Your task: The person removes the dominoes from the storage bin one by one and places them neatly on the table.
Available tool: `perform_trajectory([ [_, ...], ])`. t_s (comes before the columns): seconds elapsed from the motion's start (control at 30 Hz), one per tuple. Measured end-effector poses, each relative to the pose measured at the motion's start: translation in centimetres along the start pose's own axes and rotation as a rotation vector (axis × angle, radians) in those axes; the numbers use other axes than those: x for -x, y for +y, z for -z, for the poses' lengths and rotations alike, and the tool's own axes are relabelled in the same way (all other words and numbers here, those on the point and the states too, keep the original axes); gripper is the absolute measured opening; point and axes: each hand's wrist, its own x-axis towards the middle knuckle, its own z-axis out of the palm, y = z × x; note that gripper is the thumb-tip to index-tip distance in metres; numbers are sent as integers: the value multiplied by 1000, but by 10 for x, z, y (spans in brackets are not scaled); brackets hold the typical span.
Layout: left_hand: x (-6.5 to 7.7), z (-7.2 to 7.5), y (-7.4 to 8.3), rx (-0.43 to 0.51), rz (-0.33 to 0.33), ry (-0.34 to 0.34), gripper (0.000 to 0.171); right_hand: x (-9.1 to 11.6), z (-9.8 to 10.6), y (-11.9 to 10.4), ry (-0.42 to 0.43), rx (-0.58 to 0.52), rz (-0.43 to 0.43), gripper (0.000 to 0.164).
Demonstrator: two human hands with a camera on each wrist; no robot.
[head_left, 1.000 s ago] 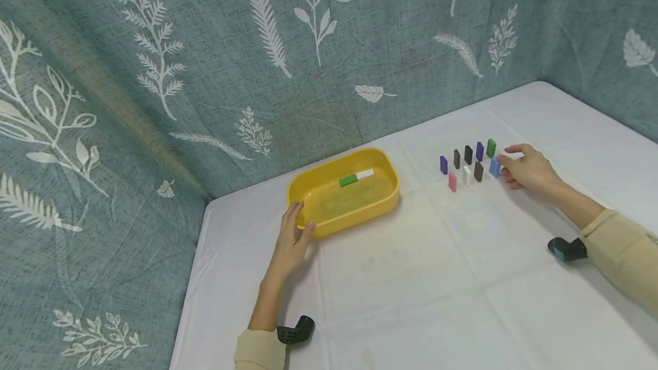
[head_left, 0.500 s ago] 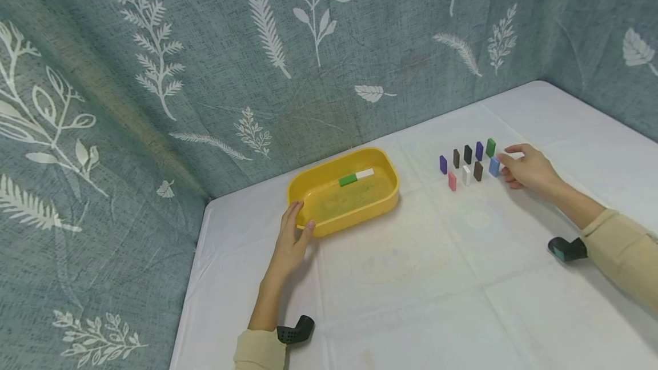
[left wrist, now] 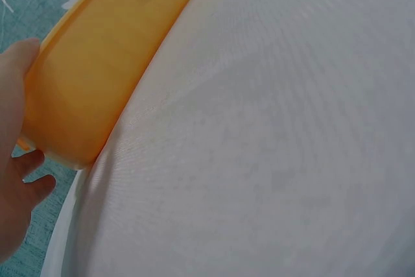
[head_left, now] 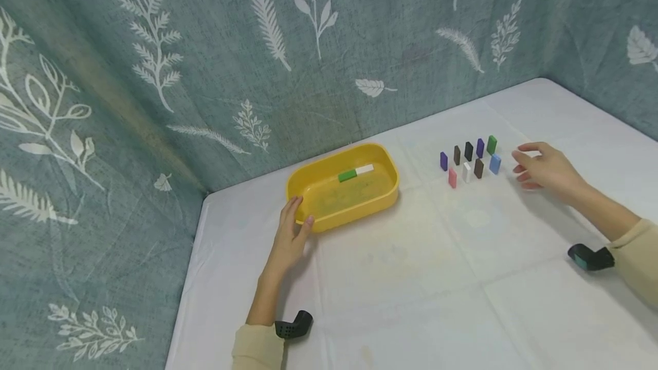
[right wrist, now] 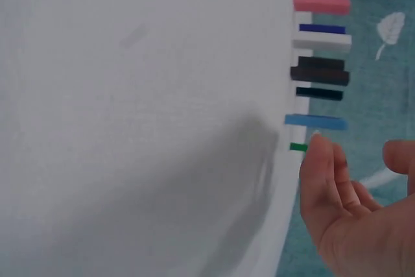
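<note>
Near blue block [head_left: 495, 164], right hand [head_left: 549, 171] loosely curled, empty (narrow pinch likely spares green block [head_left: 492, 144]); left hand [head_left: 289, 240], loosely spread, touches yellow tray [head_left: 357, 211].

A blue-green curtain [head_left: 339, 104] printed with white plants hangs behind a white tablecloth [head_left: 406, 278] and runs along its left and right sides. A feathery frond [head_left: 267, 13] and a tall leafy branch [head_left: 151, 24] mark the fabric's upper part, above a single leaf [head_left: 370, 87]; a leafy sprig [head_left: 97, 333] shows at lower left. Long creases [head_left: 482, 284] cross the tablecloth, which bears faint yellowish stains [head_left: 478, 218]. Its far right corner [head_left: 542, 87] is rounded. The right wrist view catches another pale leaf [right wrist: 390, 30] on the curtain.
</note>
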Motion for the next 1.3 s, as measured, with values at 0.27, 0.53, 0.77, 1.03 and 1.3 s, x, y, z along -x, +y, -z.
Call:
perform_trajectory([
  [0.27,2,0,0,0,8,4,58,19,-3,-26,-38,-39,55,78],
  [0.53,5,5,-3,9,-10,0,58,40,-26,-66,-135,-200,116,67],
  [0.77,9,9,-3,44,-8,-23,57,47,-54,-96,-300,-492,40,66],
  [1.03,9,10,-5,25,-5,-16,58,29,-86,-124,-379,-576,4,64],
  [1.3,9,9,-2,43,9,-25,58,2,-116,-150,-411,-799,-79,59],
])
